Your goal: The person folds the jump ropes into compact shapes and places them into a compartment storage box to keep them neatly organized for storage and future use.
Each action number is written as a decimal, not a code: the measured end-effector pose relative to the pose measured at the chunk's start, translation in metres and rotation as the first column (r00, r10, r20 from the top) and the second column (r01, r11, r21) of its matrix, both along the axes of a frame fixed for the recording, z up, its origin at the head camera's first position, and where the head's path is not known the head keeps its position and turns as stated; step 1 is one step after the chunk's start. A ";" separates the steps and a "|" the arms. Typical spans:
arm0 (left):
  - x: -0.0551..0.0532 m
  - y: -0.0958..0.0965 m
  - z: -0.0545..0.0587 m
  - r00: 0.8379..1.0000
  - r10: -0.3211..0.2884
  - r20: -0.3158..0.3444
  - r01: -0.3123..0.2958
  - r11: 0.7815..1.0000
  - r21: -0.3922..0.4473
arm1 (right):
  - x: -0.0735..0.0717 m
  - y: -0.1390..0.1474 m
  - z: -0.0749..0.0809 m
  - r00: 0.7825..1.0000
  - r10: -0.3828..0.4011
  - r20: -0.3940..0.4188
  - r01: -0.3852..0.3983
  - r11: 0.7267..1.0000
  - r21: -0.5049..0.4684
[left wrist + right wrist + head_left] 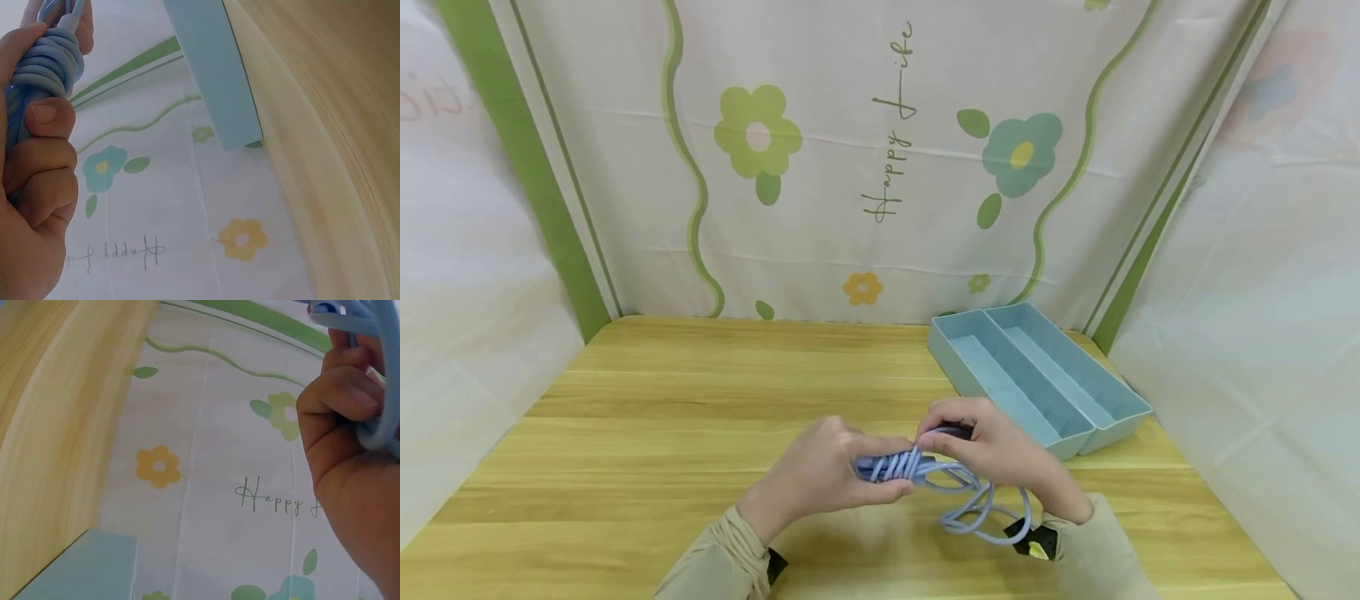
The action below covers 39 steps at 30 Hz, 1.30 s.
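Observation:
A light blue cable (895,467) is wound in tight turns around its own folded bundle, above the front of the table. My left hand (831,467) grips this bundle between thumb and curled fingers. Close up in the left wrist view, the stacked turns of cable (47,62) rise out of the fist, beside a pale sleeve-like cable end. At the bundle's right end, my right hand (1000,446) pinches the cable with thumb and fingers. Loose loops hang below the right hand; in the right wrist view, cable (390,375) passes in front of the palm. What lies inside that palm is partly hidden.
Two long light blue trays (951,358) stand side by side at the table's back right, just beyond my right hand. The wooden table (737,383) meets a white patterned cloth wall (820,225) at the back. Similar cloth hangs at both sides.

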<state>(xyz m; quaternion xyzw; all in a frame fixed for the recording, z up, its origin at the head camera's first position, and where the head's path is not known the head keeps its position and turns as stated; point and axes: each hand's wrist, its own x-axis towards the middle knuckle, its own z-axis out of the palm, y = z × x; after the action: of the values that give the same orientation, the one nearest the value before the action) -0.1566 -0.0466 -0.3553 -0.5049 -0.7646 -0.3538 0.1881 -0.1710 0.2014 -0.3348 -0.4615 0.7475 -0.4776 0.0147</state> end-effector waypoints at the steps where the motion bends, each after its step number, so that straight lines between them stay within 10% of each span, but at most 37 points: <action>1: 0.000 0.000 0.001 1.000 -0.003 0.005 0.003 1.000 0.014 | -0.001 0.001 0.000 1.000 0.011 0.001 -0.011 1.000 -0.007; 22: -0.004 -0.003 0.009 0.998 -0.051 -0.023 0.054 0.984 0.168 | -0.010 0.005 -0.004 0.995 0.002 -0.100 -0.013 0.994 -0.109; 39: -0.003 0.002 0.009 0.988 -0.155 -0.012 0.152 0.946 0.285 | -0.005 -0.004 -0.006 0.999 -0.030 0.030 0.033 0.992 -0.121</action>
<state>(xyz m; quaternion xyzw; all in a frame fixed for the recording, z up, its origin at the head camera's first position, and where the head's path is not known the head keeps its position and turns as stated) -0.1601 -0.0449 -0.3467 -0.5286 -0.6649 -0.4765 0.2268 -0.1764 0.1972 -0.3406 -0.4429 0.7239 -0.5289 -0.0105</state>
